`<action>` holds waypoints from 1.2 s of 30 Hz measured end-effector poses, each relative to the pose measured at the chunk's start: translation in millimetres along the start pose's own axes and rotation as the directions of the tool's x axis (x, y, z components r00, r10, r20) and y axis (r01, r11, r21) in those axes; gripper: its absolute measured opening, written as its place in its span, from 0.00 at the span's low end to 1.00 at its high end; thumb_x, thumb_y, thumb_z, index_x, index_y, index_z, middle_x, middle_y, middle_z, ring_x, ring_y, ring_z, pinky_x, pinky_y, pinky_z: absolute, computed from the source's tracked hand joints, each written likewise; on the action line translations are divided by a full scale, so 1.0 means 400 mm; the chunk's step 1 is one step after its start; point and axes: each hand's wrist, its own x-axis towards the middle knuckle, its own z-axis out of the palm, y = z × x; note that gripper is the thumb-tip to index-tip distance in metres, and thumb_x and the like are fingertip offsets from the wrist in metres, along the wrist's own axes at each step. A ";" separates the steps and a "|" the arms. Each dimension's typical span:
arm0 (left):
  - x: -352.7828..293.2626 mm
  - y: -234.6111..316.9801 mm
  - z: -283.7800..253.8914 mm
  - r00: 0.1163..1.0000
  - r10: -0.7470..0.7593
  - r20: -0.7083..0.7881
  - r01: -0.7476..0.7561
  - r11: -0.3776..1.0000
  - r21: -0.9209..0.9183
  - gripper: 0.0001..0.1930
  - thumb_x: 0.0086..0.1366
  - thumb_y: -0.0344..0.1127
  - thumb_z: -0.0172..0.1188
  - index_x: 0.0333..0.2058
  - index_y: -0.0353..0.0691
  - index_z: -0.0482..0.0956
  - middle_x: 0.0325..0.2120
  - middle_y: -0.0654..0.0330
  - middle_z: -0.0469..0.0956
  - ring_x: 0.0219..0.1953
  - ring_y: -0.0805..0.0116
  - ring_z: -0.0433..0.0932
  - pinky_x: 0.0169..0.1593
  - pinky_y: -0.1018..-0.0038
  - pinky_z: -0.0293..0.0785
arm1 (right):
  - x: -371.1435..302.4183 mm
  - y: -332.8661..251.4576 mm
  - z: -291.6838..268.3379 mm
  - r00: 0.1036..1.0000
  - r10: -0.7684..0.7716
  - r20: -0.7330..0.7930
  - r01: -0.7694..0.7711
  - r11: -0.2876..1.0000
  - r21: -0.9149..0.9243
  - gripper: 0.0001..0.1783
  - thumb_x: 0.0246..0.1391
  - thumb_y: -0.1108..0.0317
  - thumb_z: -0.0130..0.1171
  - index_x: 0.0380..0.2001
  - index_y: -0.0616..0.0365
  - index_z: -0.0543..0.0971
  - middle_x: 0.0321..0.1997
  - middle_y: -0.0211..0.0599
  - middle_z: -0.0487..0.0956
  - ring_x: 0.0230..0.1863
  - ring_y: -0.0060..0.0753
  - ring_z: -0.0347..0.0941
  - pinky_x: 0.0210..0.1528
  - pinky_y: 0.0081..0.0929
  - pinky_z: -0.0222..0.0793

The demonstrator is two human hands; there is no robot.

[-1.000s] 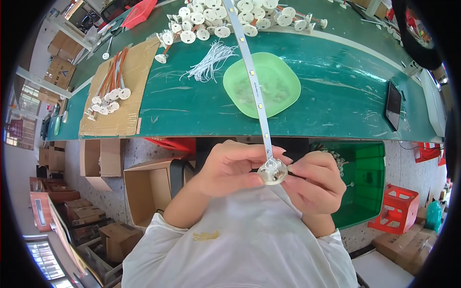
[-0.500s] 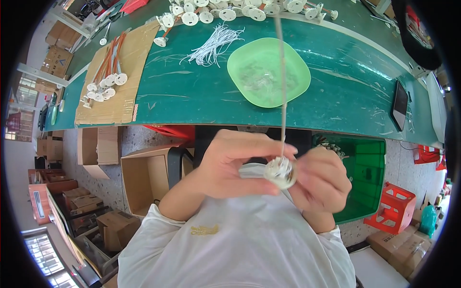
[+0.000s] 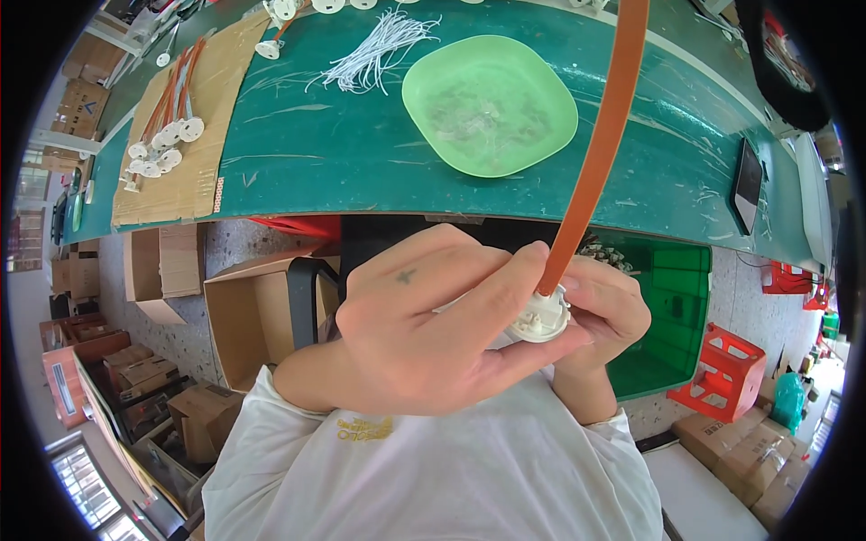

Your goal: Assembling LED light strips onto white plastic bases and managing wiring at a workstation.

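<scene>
Close under the camera, both hands grip a small round white plastic part [image 3: 538, 317]. My left hand [image 3: 424, 329] wraps it from the left, thumb across its front. My right hand [image 3: 606, 311] pinches it from the right. A long flat orange strip [image 3: 600, 144] rises from the part toward the top of the picture. Beyond the hands lies a green table [image 3: 307, 144] with a light green plate [image 3: 489, 104] on it and a bunch of white wires [image 3: 374, 50].
A cardboard sheet [image 3: 171, 135] at the table's left holds several white round parts with orange strips. A dark phone [image 3: 748, 185] lies at the table's right. Below the table are open cardboard boxes [image 3: 253, 316], a green crate [image 3: 672, 316] and a red crate [image 3: 726, 383].
The hands and the white part have come closer to the camera. The strip has turned, from showing a pale face to showing its orange face, and it now leans right.
</scene>
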 end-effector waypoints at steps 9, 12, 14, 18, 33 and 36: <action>-0.012 -0.017 -0.011 0.972 -0.046 0.231 0.076 0.990 -0.122 0.28 0.36 0.37 0.78 0.39 0.31 0.81 0.25 0.59 0.78 0.21 0.70 0.75 0.23 0.79 0.70 | 0.039 -0.024 -0.081 0.864 0.496 0.083 -0.423 0.629 0.652 0.22 0.37 0.66 0.69 0.33 0.74 0.79 0.38 0.52 0.79 0.36 0.33 0.78 0.25 0.20 0.69; -0.014 -0.002 -0.007 0.956 -0.031 0.291 0.059 0.995 -0.086 0.29 0.36 0.39 0.78 0.39 0.33 0.82 0.25 0.59 0.78 0.23 0.69 0.76 0.23 0.79 0.71 | 0.068 -0.032 -0.052 0.887 0.450 0.100 -0.443 0.772 0.456 0.14 0.43 0.70 0.65 0.30 0.73 0.79 0.33 0.47 0.80 0.29 0.27 0.77 0.21 0.15 0.65; -0.011 0.003 -0.009 0.957 -0.027 0.288 0.048 0.997 -0.067 0.28 0.35 0.40 0.79 0.38 0.34 0.82 0.25 0.59 0.78 0.22 0.69 0.76 0.22 0.79 0.71 | 0.069 -0.050 -0.047 0.890 0.447 0.087 -0.446 0.817 0.367 0.11 0.45 0.73 0.63 0.29 0.73 0.79 0.30 0.45 0.80 0.25 0.25 0.76 0.19 0.14 0.63; -0.028 -0.002 0.001 0.993 -0.005 0.121 0.002 1.000 0.023 0.27 0.33 0.40 0.80 0.33 0.34 0.83 0.25 0.58 0.79 0.21 0.70 0.77 0.20 0.79 0.71 | 0.071 -0.069 -0.038 0.903 0.430 0.017 -0.422 0.878 0.227 0.03 0.48 0.81 0.58 0.26 0.72 0.79 0.22 0.41 0.79 0.15 0.20 0.71 0.15 0.11 0.57; -0.024 -0.006 -0.014 0.969 0.033 0.243 0.036 0.961 -0.276 0.27 0.39 0.37 0.79 0.38 0.27 0.81 0.30 0.50 0.82 0.26 0.65 0.82 0.27 0.80 0.76 | 0.062 -0.042 -0.044 0.879 0.440 0.184 -0.465 0.703 0.538 0.08 0.47 0.81 0.61 0.32 0.74 0.76 0.24 0.44 0.79 0.15 0.18 0.70 0.17 0.11 0.62; -0.027 -0.008 -0.013 0.961 0.038 0.276 0.041 0.961 -0.273 0.26 0.43 0.34 0.77 0.40 0.26 0.80 0.32 0.47 0.82 0.28 0.63 0.83 0.30 0.78 0.77 | 0.057 -0.038 -0.047 0.870 0.453 0.196 -0.479 0.678 0.558 0.08 0.46 0.82 0.62 0.32 0.73 0.77 0.24 0.43 0.79 0.16 0.19 0.70 0.17 0.12 0.62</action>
